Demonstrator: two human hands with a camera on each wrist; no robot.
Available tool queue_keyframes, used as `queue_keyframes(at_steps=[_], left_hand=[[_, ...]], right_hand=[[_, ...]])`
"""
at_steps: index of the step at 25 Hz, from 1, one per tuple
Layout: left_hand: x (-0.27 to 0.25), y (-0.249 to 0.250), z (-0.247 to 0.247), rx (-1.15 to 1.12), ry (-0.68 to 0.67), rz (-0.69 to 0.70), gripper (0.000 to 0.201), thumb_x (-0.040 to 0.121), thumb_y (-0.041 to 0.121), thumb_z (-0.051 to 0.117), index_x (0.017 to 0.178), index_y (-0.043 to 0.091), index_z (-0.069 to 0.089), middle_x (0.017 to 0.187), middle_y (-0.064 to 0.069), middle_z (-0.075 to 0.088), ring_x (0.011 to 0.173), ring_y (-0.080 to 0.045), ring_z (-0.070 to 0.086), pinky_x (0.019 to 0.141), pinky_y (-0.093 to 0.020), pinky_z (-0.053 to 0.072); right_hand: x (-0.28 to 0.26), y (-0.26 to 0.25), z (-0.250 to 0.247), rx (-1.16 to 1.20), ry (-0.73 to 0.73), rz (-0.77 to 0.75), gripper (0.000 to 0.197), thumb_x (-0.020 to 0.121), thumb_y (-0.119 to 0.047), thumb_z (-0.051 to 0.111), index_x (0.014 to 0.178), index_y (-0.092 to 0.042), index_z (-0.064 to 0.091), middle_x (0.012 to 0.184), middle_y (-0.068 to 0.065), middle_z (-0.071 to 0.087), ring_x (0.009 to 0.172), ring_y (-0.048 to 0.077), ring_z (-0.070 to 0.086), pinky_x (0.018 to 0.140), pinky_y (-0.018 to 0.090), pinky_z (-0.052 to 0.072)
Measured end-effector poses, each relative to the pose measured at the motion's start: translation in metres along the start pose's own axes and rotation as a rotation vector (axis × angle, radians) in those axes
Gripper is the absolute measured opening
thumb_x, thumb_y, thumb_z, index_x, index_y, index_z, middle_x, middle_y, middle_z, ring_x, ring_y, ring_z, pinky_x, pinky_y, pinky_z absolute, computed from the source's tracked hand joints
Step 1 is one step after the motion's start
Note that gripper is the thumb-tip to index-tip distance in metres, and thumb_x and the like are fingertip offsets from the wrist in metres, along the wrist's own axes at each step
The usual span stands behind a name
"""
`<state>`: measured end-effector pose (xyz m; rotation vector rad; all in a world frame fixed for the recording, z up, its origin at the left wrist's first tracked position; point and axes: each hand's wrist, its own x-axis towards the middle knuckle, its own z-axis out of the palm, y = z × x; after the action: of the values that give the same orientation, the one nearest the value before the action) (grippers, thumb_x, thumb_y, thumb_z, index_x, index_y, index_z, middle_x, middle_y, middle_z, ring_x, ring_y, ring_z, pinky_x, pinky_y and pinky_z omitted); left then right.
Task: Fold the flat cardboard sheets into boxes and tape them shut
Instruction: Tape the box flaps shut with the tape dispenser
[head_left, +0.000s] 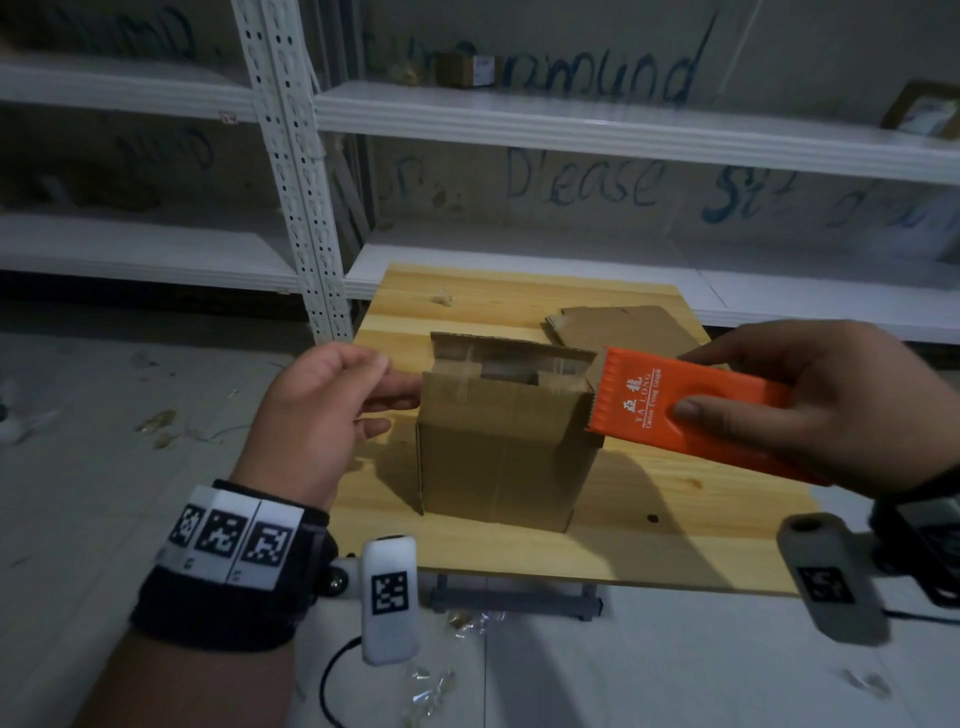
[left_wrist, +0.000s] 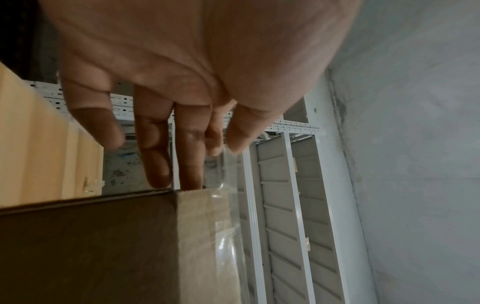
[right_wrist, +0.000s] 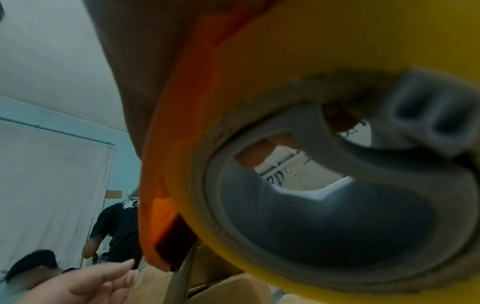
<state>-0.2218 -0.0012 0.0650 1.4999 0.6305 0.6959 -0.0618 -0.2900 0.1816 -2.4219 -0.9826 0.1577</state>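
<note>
Standing on table: a cardboard box (head_left: 504, 447) is sitting upright on the wooden table (head_left: 649, 545), near its middle, top flaps partly raised.
Box top: clear tape (head_left: 558, 371) is running across the opening and down over the left upper edge; the far flap is standing up behind it.
Left hand: the left hand (head_left: 317, 415) is reaching in from the left at the box's upper left corner, palm turned toward the box.
Left fingers: fingers (left_wrist: 191, 156) are lying nearly straight and close together; in the left wrist view the longest tips are touching the box's top corner edge, and the thumb is lying alongside them near the strip of tape (left_wrist: 228, 205).
Right hand: the right hand (head_left: 810, 410) is gripping an orange tape dispenser (head_left: 691, 410) from above, just right of the box.
Right fingers: thumb is pressing on the dispenser's near face, the other fingers are curling over its far edge.
Dispenser: its serrated end is sitting at the box's upper right corner, apparently touching it; white lettering is showing on the orange plate.
Tape roll: in the right wrist view a yellowish roll (right_wrist: 337, 61) on a grey hub is filling the frame, blurred.
Flat sheet: a flat cardboard sheet (head_left: 623, 325) is lying on the table behind the box.
Background: white metal shelving (head_left: 571, 119) is standing against a scribbled wall; another person (right_wrist: 116, 226) is showing in the right wrist view.
</note>
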Motion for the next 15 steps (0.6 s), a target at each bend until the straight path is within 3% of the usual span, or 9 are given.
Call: queue_keyframes(at_steps=[2,4,6,9,11,13,15], left_hand=[[-0.002,0.001,0.002,-0.026,0.005,0.001,0.017,0.1,0.036,0.073,0.108,0.022,0.069,0.101,-0.003,0.086,0.105,-0.029,0.081,0.087,-0.047,0.055],[-0.002,-0.001,0.004,0.041,0.017,0.043,0.048,0.083,0.049,0.087,0.12,0.029,0.066,0.104,0.003,0.086,0.109,-0.025,0.08,0.1,-0.054,0.057],[-0.002,-0.001,0.006,0.073,0.029,0.066,0.072,0.073,0.052,0.09,0.134,0.032,0.058,0.104,0.006,0.086,0.112,-0.018,0.078,0.111,-0.062,0.051],[0.002,-0.003,0.009,0.008,0.0,0.052,0.1,0.056,0.06,0.096,0.142,0.031,0.054,0.11,0.005,0.085,0.112,-0.016,0.078,0.113,-0.061,0.051],[0.005,-0.003,0.011,-0.034,-0.027,0.063,0.118,0.042,0.071,0.099,0.144,0.037,0.053,0.127,0.012,0.08,0.126,-0.014,0.071,0.115,-0.057,0.052],[0.007,-0.002,0.014,-0.057,-0.081,0.092,0.126,0.045,0.067,0.101,0.155,0.037,0.046,0.144,0.022,0.069,0.143,-0.007,0.058,0.121,-0.057,0.046],[0.008,-0.002,0.019,-0.082,-0.151,0.12,0.126,0.06,0.05,0.1,0.165,0.034,0.034,0.151,0.023,0.065,0.149,-0.004,0.05,0.125,-0.06,0.038]], right_hand=[[0.001,0.003,0.001,-0.001,0.018,-0.007,0.047,0.062,-0.075,0.072,0.1,-0.048,0.077,0.079,-0.009,0.079,0.076,0.007,0.072,0.065,0.039,0.061],[0.001,0.004,0.001,0.004,0.019,-0.006,0.047,0.062,-0.074,0.072,0.1,-0.047,0.077,0.079,-0.01,0.079,0.081,0.002,0.072,0.064,0.037,0.061],[0.002,0.005,0.001,0.011,0.022,-0.004,0.049,0.062,-0.074,0.073,0.101,-0.045,0.078,0.079,-0.01,0.08,0.083,-0.001,0.071,0.064,0.036,0.06],[0.001,0.005,0.002,0.008,0.031,0.0,0.047,0.062,-0.074,0.073,0.1,-0.046,0.077,0.081,-0.009,0.08,0.082,0.002,0.071,0.066,0.038,0.061],[0.0,0.003,0.002,0.003,0.034,0.006,0.046,0.061,-0.074,0.073,0.099,-0.048,0.075,0.083,-0.008,0.08,0.074,0.009,0.072,0.065,0.036,0.061],[-0.001,0.004,0.002,-0.012,0.035,0.005,0.049,0.062,-0.074,0.073,0.102,-0.046,0.076,0.083,-0.006,0.079,0.071,0.011,0.072,0.066,0.038,0.062],[0.0,0.006,0.001,-0.032,0.042,-0.005,0.054,0.063,-0.074,0.074,0.106,-0.042,0.079,0.083,-0.005,0.08,0.073,0.011,0.073,0.067,0.044,0.063]])
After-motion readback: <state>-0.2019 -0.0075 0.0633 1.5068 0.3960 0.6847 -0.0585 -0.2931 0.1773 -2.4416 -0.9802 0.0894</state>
